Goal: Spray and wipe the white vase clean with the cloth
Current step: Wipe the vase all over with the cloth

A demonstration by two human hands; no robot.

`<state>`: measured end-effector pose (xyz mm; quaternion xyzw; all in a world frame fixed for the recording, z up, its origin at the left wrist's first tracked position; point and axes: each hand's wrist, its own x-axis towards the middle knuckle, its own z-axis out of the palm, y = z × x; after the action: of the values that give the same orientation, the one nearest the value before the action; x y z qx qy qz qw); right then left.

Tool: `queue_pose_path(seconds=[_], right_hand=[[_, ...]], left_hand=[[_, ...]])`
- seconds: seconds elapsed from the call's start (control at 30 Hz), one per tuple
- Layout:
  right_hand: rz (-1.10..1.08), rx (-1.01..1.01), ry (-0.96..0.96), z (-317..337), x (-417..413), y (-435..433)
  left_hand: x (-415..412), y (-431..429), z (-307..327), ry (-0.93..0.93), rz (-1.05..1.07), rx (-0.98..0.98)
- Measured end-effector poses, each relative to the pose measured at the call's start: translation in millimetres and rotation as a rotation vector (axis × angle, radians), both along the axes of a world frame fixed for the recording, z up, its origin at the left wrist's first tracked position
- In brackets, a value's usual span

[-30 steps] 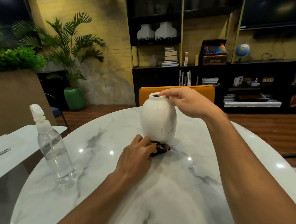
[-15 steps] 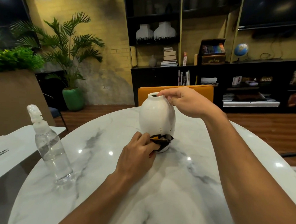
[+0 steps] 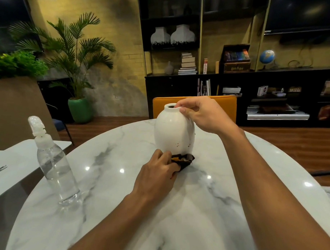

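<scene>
Vase [image 3: 174,133] risk begins at the two grips. The right hand [image 3: 200,113] pinches the rim at the vase's 1 o'clock side, fingertips [image 3: 183,109] closed on the lip, thumb side partly hidden. The left hand [image 3: 158,171] is clamped on a dark cloth [image 3: 183,160] with orange patches, pressing it against the vase's foot at 6 o'clock, where foot meets desk [image 3: 195,210].

What could go wrong, as I judge it: the push is low and the only restraint is a fingertip pinch high up. A hard sideways stroke could skid the foot across the glossy marble desk or lever the vase over toward 12 o'clock, where the desk edge and an orange chair back [image 3: 195,101] lie close behind. If the glaze is wet, the rim pinch could slip. Cloth bunched under the foot would rock the base. Small dark specks low on the body may be missed if the wipe stays at the foot.

The vase stands near the middle of the desk, toward its far edge. Its long axis runs about vertical, mouth opening upward, with the top leaning slightly toward 11 o'clock in this wide-angle view; whether that is true tilt or lens bend I cannot tell.

Further out, a clear spray bottle [image 3: 54,164] stands upright at 9 o'clock, well apart from both hands.
</scene>
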<state>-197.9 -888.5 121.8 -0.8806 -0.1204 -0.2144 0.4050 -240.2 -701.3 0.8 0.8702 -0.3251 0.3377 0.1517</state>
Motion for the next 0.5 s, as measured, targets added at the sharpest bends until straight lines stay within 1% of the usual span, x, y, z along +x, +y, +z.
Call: queue_pose_path(seconds=[0.1, 0.3, 0.43, 0.5], right_hand=[[0.007, 0.001, 0.003, 0.5, -0.9, 0.2], [0.010, 0.012, -0.009, 1.0, -0.4, 0.2], [0.007, 0.020, -0.012, 0.7, -0.8, 0.4], [0.006, 0.025, -0.013, 0.3, 0.3, 0.7]], left_hand=[[0.1, -2.2, -3.1, 0.036, 0.021, 0.056], [-3.4, -2.7, 10.1, -0.051, 0.008, -0.080], [-4.0, -6.6, 0.6, 0.009, 0.021, 0.012], [-2.4, -6.6, -2.5, 0.033, 0.025, 0.024]])
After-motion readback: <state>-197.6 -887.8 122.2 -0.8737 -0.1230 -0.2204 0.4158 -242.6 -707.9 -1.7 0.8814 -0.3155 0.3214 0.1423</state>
